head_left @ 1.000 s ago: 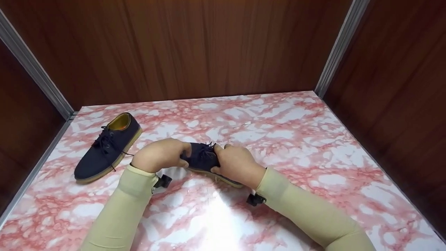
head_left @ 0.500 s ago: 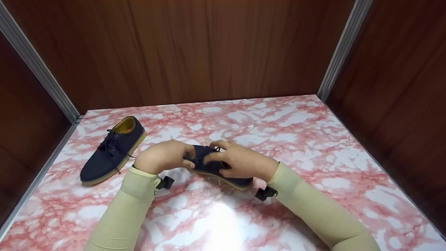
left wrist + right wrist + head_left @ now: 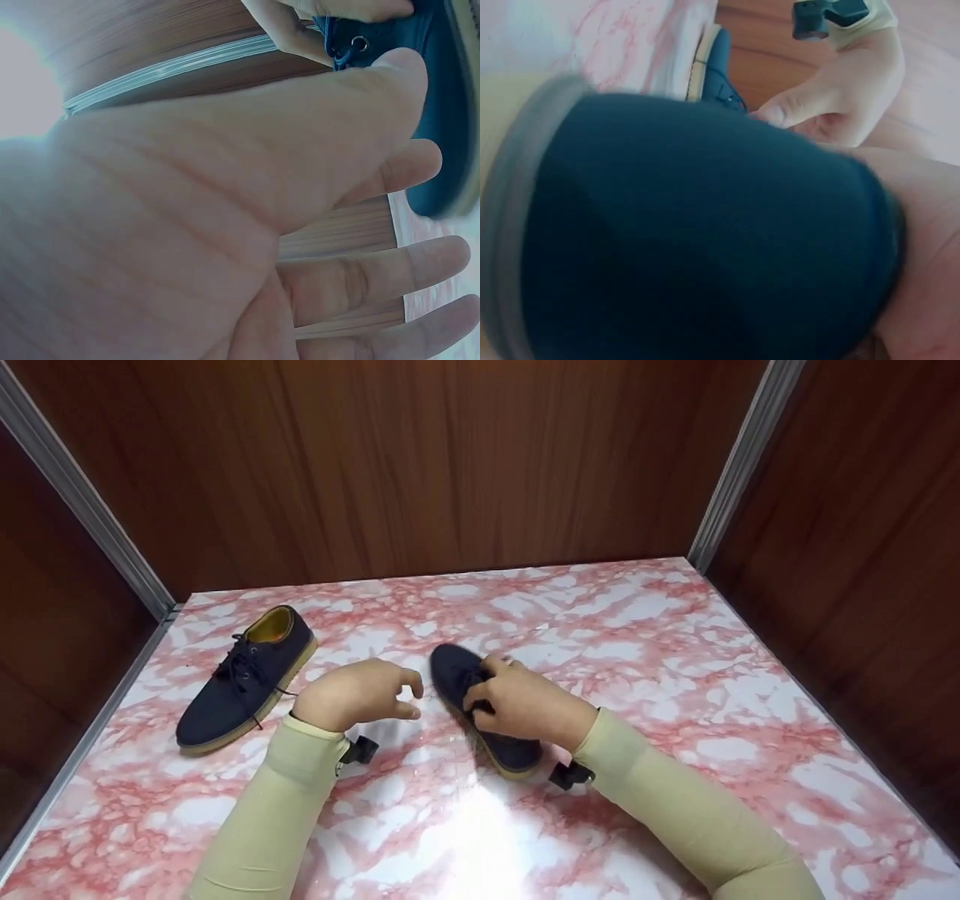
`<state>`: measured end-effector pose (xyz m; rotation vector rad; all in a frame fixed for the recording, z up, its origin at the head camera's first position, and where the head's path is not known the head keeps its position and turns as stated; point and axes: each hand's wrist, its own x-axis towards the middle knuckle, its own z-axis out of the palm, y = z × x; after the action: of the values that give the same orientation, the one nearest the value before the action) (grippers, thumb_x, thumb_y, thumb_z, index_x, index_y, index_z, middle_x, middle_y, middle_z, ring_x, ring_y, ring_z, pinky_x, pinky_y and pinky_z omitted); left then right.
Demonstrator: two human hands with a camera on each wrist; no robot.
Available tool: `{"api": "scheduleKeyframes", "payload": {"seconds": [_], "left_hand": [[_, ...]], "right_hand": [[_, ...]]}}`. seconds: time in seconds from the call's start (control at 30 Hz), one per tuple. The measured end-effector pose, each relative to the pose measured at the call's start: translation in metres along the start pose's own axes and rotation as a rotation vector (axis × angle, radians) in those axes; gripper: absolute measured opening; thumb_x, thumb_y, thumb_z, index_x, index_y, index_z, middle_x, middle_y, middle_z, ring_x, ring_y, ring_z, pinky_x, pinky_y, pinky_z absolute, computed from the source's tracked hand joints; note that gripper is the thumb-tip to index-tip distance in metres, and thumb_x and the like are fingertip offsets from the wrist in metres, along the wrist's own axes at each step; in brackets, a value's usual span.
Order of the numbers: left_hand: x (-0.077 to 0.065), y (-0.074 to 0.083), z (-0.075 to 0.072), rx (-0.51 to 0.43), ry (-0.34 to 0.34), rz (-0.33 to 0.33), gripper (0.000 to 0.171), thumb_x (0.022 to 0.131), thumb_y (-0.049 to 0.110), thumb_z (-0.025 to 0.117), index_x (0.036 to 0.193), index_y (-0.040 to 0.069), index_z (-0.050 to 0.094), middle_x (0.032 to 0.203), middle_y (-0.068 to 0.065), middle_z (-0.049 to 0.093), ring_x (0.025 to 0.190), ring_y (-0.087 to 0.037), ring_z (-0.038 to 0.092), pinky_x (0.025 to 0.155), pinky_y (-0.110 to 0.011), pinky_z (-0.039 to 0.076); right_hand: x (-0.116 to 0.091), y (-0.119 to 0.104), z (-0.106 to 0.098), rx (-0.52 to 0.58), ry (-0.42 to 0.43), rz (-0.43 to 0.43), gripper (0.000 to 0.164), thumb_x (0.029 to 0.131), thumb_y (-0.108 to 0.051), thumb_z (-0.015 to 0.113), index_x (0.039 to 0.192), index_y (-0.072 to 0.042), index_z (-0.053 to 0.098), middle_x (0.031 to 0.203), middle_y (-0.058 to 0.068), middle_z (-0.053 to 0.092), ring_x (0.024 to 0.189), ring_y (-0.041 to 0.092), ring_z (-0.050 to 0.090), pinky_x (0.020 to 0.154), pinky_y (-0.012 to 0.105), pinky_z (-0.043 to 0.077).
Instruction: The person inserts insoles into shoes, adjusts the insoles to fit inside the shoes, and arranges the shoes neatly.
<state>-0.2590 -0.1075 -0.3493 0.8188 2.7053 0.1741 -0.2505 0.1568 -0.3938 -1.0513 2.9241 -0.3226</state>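
A navy lace-up shoe [image 3: 451, 669] with a tan sole has its toe pointing away and to the left in the head view. My right hand [image 3: 531, 703] grips it around the laces and opening, hiding that part. Up close, the back of this shoe [image 3: 697, 225] fills much of the right wrist view. Left of its toe, my left hand [image 3: 356, 694] is held apart from the shoe, fingers loosely bent around nothing. The left wrist view shows the fingers spread, with the gripped shoe [image 3: 442, 142] beyond the thumb.
A matching navy shoe [image 3: 238, 690] sits at the left, toe toward the near left, one lace trailing over its side. Brown wood-grain panels [image 3: 450, 465] with metal corner posts [image 3: 739, 472] enclose the red-and-white marbled table [image 3: 600, 652].
The shoe has turned, its toe swinging away from my left hand toward the back. My left hand has let go of the toe. My right hand loosened, then took a fresh grip.
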Motion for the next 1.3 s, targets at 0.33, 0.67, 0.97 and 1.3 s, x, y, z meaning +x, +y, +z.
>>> {"api": "scheduleKeyframes", "payload": {"seconds": [0.33,0.67,0.97,1.3], "left_hand": [[0.003,0.002,0.002,0.022,-0.012,-0.004,0.035,0.104,0.033,0.075,0.134,0.014,0.074,0.131,-0.011,0.078,0.102,-0.023,0.069,0.095,-0.048,0.058],[0.002,0.002,0.002,0.001,-0.017,-0.006,0.036,0.104,0.033,0.075,0.134,0.015,0.074,0.13,-0.012,0.077,0.102,-0.024,0.068,0.096,-0.049,0.058],[0.001,-0.002,-0.001,-0.02,-0.033,-0.029,0.037,0.105,0.035,0.074,0.137,0.016,0.073,0.131,-0.012,0.077,0.101,-0.024,0.068,0.095,-0.049,0.058],[-0.014,-0.043,-0.016,-0.071,0.156,-0.278,0.044,0.104,0.037,0.073,0.136,0.008,0.071,0.131,-0.019,0.076,0.111,-0.036,0.073,0.095,-0.058,0.058]], "right_hand": [[-0.001,0.0,-0.004,0.018,-0.011,0.142,0.029,0.107,-0.032,0.062,0.125,-0.025,0.083,0.127,0.025,0.062,0.102,0.039,0.061,0.094,0.058,0.058],[0.001,0.006,-0.003,0.004,0.033,0.18,0.027,0.105,-0.028,0.064,0.121,-0.021,0.086,0.128,0.033,0.066,0.111,0.041,0.068,0.093,0.054,0.063],[0.002,0.014,-0.007,-0.042,0.031,0.161,0.024,0.104,-0.025,0.063,0.108,-0.019,0.086,0.102,0.024,0.077,0.106,0.036,0.06,0.09,0.056,0.059],[0.0,0.013,-0.006,-0.072,0.047,0.151,0.023,0.107,-0.026,0.061,0.108,-0.021,0.084,0.103,0.027,0.072,0.097,0.038,0.065,0.083,0.054,0.062]]}}
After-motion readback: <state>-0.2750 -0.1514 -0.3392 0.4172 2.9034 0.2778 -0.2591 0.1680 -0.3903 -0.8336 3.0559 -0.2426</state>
